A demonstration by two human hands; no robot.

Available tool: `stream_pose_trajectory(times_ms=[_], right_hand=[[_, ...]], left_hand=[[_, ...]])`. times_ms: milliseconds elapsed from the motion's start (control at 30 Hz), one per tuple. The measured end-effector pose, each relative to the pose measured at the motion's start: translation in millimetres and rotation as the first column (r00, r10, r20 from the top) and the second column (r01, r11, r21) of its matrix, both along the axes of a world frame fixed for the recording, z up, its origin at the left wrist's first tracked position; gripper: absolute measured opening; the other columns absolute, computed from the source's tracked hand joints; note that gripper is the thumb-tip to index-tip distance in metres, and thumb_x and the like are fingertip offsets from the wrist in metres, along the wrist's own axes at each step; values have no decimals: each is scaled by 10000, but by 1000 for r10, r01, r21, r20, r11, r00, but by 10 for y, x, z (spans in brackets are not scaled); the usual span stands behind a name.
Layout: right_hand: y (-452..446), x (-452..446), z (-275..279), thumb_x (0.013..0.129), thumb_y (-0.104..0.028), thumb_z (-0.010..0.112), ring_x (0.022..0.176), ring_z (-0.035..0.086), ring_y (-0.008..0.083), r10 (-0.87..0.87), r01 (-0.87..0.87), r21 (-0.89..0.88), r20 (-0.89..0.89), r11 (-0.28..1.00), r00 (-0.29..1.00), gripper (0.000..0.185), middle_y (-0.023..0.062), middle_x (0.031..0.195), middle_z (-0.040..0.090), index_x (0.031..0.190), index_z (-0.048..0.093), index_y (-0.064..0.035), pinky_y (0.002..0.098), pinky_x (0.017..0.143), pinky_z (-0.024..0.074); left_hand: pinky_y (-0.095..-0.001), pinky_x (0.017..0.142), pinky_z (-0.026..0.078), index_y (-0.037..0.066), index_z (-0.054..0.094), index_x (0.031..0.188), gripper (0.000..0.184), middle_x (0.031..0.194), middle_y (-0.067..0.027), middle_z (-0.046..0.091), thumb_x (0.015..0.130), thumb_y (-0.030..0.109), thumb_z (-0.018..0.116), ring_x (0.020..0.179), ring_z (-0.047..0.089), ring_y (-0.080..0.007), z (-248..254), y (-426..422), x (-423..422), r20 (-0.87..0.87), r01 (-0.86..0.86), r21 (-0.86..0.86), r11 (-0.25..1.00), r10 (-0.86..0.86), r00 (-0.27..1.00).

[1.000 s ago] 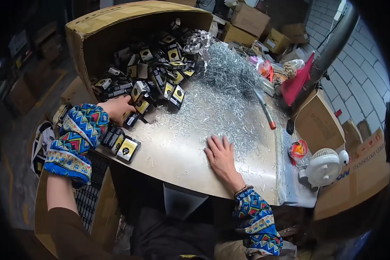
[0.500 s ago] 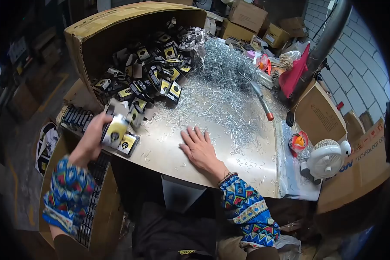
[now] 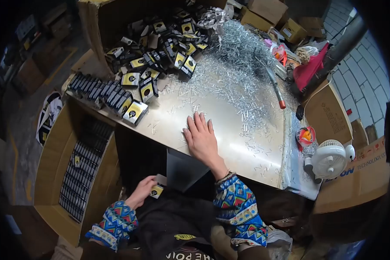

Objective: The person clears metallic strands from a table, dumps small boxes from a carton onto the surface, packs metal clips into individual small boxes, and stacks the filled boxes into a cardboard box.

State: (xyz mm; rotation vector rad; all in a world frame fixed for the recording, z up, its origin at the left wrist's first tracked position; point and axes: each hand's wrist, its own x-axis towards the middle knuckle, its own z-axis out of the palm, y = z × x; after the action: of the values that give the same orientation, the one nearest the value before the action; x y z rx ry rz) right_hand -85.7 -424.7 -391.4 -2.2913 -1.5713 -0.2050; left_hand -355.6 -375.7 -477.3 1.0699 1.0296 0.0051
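Note:
Low in front of my body, my left hand (image 3: 143,191) grips a small black-and-yellow carton (image 3: 157,191) with a pale flap standing up at its top. My right hand (image 3: 203,141) lies flat on the metal tabletop (image 3: 180,123), fingers stretched out and nothing held. Left of it, a row of the same cartons (image 3: 110,93) stands packed side by side along the table's edge. The nearest carton (image 3: 135,112) shows a yellow label. Beyond lies a loose heap of cartons (image 3: 160,54), some with flaps up. Small bent metal wire pieces (image 3: 229,84) are scattered to the right.
A big cardboard box (image 3: 47,177) at lower left holds neat rows of packed cartons. Thick tangled metal pieces (image 3: 240,45) pile up at the back, beside a red-tipped tool (image 3: 275,89). A white fan (image 3: 329,158) stands at right. Below the table hangs a grey panel (image 3: 184,169).
My left hand has moved from the table's left edge down in front of my body, now with one carton. The view has shifted; my right hand stays flat on the table.

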Motion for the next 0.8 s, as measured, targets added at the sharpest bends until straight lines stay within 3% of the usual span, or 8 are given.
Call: stream_pose_trajectory(times_ms=[67, 167, 367, 533, 667, 800], right_hand=[[-25, -223, -24, 1009, -293, 444, 1404, 333, 389, -3, 3, 3, -3, 1000, 1000, 471, 224, 1488, 387, 1382, 457, -6, 496, 1152, 257], [-188, -551, -19, 987, -260, 482, 1391, 355, 390, -48, 48, 41, 7, 998, 999, 482, 226, 1479, 401, 1367, 455, 36, 507, 1134, 282], [-504, -883, 290, 996, -219, 487, 1387, 372, 367, -71, 66, -81, -56, 995, 996, 442, 211, 1467, 422, 1372, 460, 11, 474, 1131, 311], [-709, -835, 507, 983, -154, 509, 1364, 415, 347, 11, -42, -105, -285, 994, 958, 417, 191, 1426, 479, 1362, 469, 16, 450, 1122, 339], [-605, -610, 247, 949, -115, 539, 1313, 466, 371, -30, 31, 16, -97, 999, 995, 410, 217, 1377, 508, 1325, 489, 41, 451, 1097, 368], [-487, -285, 66, 953, -115, 540, 1318, 461, 369, -43, 48, 95, -53, 994, 998, 385, 221, 1371, 512, 1308, 512, 30, 461, 1108, 357]], left_hand=[[-203, 766, 418, 24, 617, 1175, 292, 1036, -44, 624, 921, 128, 516, 868, 538, -105, -41, -141, 77, 22, 142, 47, 989, -143, 989], [-186, 715, 393, 26, 622, 1126, 254, 938, -30, 617, 910, 133, 539, 791, 508, -83, -4, -251, 163, 113, 265, -47, 963, -259, 959], [-172, 690, 380, 41, 627, 1084, 222, 887, -14, 611, 891, 125, 560, 757, 495, -64, 80, -358, 210, 73, 93, -222, 971, -79, 994], [-162, 690, 372, 49, 624, 1087, 226, 883, -4, 610, 881, 122, 569, 755, 488, -54, 7, -372, 176, 271, 48, -268, 962, 27, 962], [-141, 647, 351, 77, 625, 1119, 272, 925, 3, 630, 853, 81, 570, 731, 475, -31, -97, -337, 157, 315, 84, -280, 956, 9, 949], [-150, 679, 377, 63, 608, 1129, 284, 952, -10, 633, 847, 71, 581, 759, 498, -42, -105, -355, 142, 289, 104, -271, 957, -23, 957]])
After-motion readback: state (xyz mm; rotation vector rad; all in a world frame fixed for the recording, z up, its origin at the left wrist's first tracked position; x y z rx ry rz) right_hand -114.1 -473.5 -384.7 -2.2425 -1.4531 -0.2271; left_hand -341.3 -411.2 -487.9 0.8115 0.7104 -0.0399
